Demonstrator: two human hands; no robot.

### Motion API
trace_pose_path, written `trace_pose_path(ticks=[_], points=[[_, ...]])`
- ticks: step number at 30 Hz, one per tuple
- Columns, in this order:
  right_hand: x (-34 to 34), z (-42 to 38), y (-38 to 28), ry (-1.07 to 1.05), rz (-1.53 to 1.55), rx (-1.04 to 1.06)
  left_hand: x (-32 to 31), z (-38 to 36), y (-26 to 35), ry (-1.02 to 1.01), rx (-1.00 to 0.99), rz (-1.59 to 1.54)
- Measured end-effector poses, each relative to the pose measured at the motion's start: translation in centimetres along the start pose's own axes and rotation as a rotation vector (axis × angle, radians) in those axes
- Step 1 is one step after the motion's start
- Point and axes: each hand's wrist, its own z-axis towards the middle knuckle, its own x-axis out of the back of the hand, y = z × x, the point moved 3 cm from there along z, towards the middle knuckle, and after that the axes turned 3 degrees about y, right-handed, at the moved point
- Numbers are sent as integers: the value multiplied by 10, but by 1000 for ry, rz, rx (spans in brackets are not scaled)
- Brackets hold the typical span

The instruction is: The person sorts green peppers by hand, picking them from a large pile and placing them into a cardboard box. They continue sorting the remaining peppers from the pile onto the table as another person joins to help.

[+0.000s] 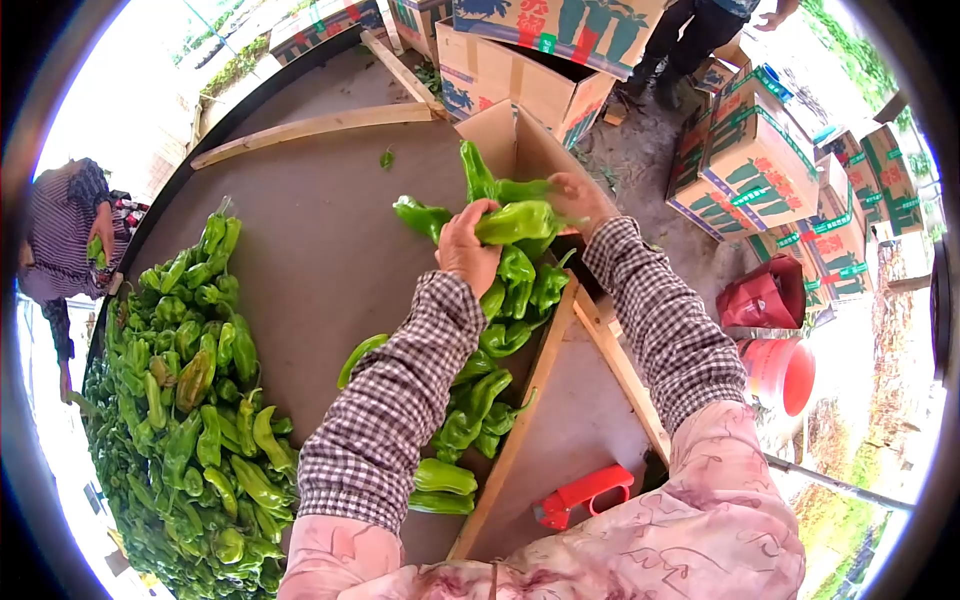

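Note:
My left hand (pixel 468 248) is closed around a bunch of long green peppers, with a light green pepper (pixel 515 222) lying across its fingertips. Beside it, my right hand (pixel 585 203) is at the other end of the bunch, its fingers smeared by motion. An open cardboard box (pixel 492 140) stands just beyond both hands, at the table's edge. Below the hands, more green peppers (pixel 470 410) lie in a band along a wooden strip (pixel 520 425), partly hidden by my left sleeve.
A large pile of green peppers (pixel 190 400) covers the left of the brown table (pixel 330 220). A red tape dispenser (pixel 585 495) lies near me. Printed cartons (pixel 755 165), a red bag (pixel 765 295) and a red bucket (pixel 785 375) stand at right. One person (pixel 70 230) is at left, another (pixel 690 40) behind.

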Motion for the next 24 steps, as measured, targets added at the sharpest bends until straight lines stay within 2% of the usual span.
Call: trace_pose_path(ticks=[1, 3, 5, 7, 9, 10, 14, 15, 17, 18, 19, 21, 23, 24], points=[[2, -22, -12, -4, 146, -157, -5, 6, 3, 0, 15, -10], [7, -38, -19, 12, 210, -181, -14, 18, 17, -78, 42, -42], [12, -45, -14, 3, 187, -354, -27, 31, 29, -36, -227, 149], [18, -36, 9, -56, 231, -412, -38, 46, 37, -122, -209, 191], [21, -41, 17, -4, 366, -512, -47, 56, 47, -341, -120, 322], [24, -38, 28, -86, 422, -527, -52, 61, 48, -433, -86, 363], [32, -45, 53, 21, 392, -571, -69, 86, 50, -511, -142, 562], [32, -56, 43, 4, 440, -622, -66, 88, 51, -521, -189, 485], [27, -72, 39, 170, 330, -640, -68, 91, 42, -416, -391, 420], [27, -76, 35, -222, 132, -442, -67, 93, 38, -420, -387, 421], [30, -84, 43, 43, 347, -561, -66, 94, 36, -459, -460, 404], [28, -86, 52, 117, 340, -577, -54, 91, 35, -499, -531, 392], [27, -99, 35, 85, 281, -537, -30, 82, 39, -516, -334, 146], [26, -105, 23, 56, 223, -498, -17, 80, 32, -394, -412, 78]])
